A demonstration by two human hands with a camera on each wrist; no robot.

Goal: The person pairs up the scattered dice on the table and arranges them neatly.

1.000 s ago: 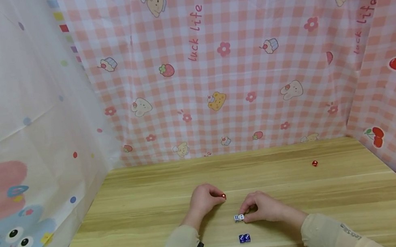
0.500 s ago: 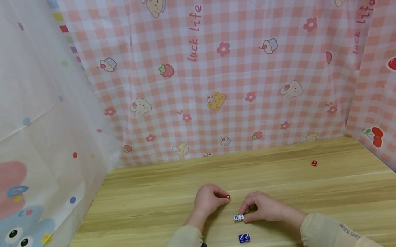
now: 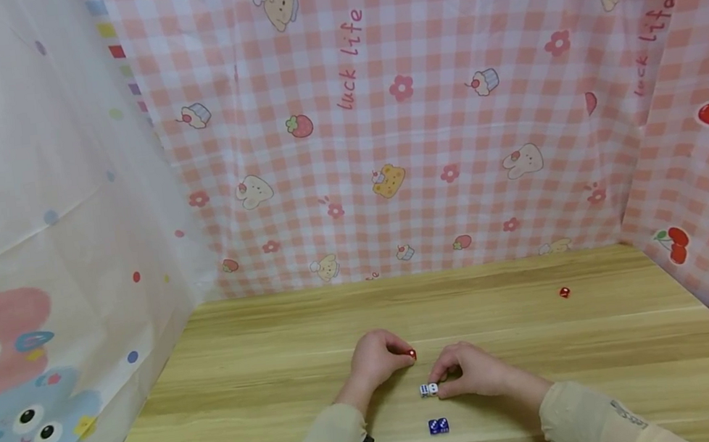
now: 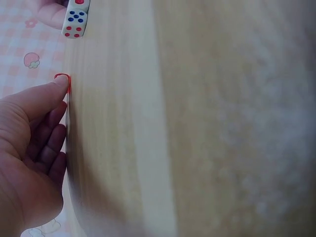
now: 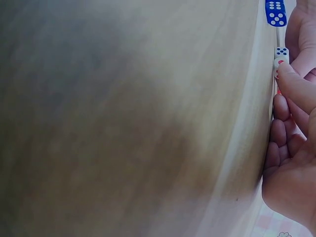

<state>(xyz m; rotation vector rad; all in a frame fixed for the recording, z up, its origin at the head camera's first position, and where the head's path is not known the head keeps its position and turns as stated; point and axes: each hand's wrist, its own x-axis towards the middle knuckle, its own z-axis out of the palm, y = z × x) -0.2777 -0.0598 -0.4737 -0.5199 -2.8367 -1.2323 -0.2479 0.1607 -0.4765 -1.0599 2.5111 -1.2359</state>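
In the head view my left hand (image 3: 373,359) pinches a red die (image 3: 412,354) between thumb and fingertips at the middle of the table. To its right and nearer to me, my right hand (image 3: 470,372) holds a white die (image 3: 433,389) by thumb and finger. A second white die (image 3: 424,390) sits against the left side of that one. Two blue dice (image 3: 438,426) lie side by side closer to the front. The left wrist view shows only a red edge of the die (image 4: 69,83) past the thumb. In the right wrist view, the thumb partly covers the gripped white die (image 5: 279,62).
Another red die (image 3: 564,292) lies alone toward the back right of the wooden table (image 3: 249,393). Pink checked cloth (image 3: 436,131) hangs behind the table, and a white patterned cloth (image 3: 86,229) hangs on the left.
My left hand has moved a little to the right with the red die, nearer to the white dice. My right hand and the other dice have stayed in place.
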